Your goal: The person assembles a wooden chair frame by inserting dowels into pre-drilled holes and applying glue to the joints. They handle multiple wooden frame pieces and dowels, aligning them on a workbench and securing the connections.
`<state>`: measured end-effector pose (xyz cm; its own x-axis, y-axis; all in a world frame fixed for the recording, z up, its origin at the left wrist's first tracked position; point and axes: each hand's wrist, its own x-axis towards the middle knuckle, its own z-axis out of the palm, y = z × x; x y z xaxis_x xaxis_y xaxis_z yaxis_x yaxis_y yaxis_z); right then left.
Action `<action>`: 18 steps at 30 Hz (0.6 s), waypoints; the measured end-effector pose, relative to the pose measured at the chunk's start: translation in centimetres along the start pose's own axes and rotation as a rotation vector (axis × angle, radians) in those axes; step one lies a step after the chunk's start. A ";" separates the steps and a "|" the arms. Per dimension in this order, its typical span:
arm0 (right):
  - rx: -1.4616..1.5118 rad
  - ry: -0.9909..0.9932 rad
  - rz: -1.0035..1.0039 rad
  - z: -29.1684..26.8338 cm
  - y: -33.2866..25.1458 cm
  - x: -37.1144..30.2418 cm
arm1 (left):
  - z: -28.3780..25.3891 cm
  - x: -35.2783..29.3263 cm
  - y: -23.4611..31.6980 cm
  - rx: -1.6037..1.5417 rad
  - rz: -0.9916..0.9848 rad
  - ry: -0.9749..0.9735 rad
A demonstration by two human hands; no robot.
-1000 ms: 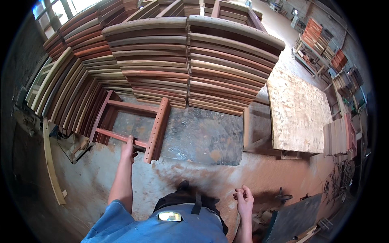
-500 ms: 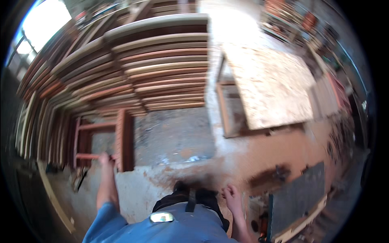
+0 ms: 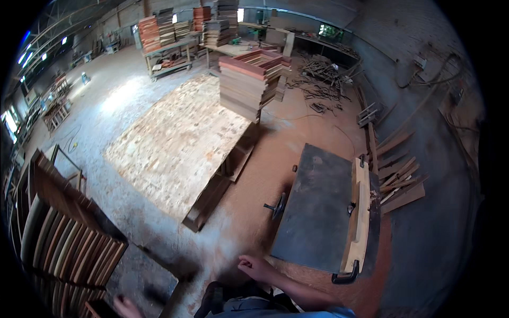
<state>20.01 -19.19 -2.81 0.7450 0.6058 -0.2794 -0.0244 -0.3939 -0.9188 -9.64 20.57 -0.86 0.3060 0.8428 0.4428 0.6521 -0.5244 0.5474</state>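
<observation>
My left hand (image 3: 127, 307) is at the lower edge, partly cut off and smeared, close to a reddish-brown wooden frame (image 3: 96, 307). Whether it touches that frame is unclear. Behind it stands a dense row of curved wooden pieces (image 3: 71, 238), on a dark grey board (image 3: 140, 275). In front of my body hangs my right hand (image 3: 255, 267), its fingers curled in and nothing visible in them. To its right is a machine table with a dark flat top (image 3: 321, 212), along which a pale wooden fence (image 3: 361, 212) runs.
A large chipboard sheet (image 3: 175, 143) lies on a low base ahead. At its far corner rises a stack of wooden frames (image 3: 244, 85). Wood offcuts (image 3: 400, 183) lean right of the machine. Reddish sawdust (image 3: 289, 138) covers the floor, with dark scraps (image 3: 321, 95) farther off.
My view has swung right and up, bringing the machine and far workshop into sight. My left hand, earlier at the red frame's rail, now shows beside it at the lower edge.
</observation>
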 end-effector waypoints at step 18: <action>0.147 0.983 0.576 -11.4 -2.9 1.4 | 53.4 24.2 74.1 -0.231 1.272 -0.559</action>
<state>28.67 -25.08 2.62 0.7947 -0.4650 -0.3901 -0.5600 -0.3139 -0.7667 83.15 8.59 12.48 0.8587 -0.3088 0.4090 -0.3855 -0.9151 0.1184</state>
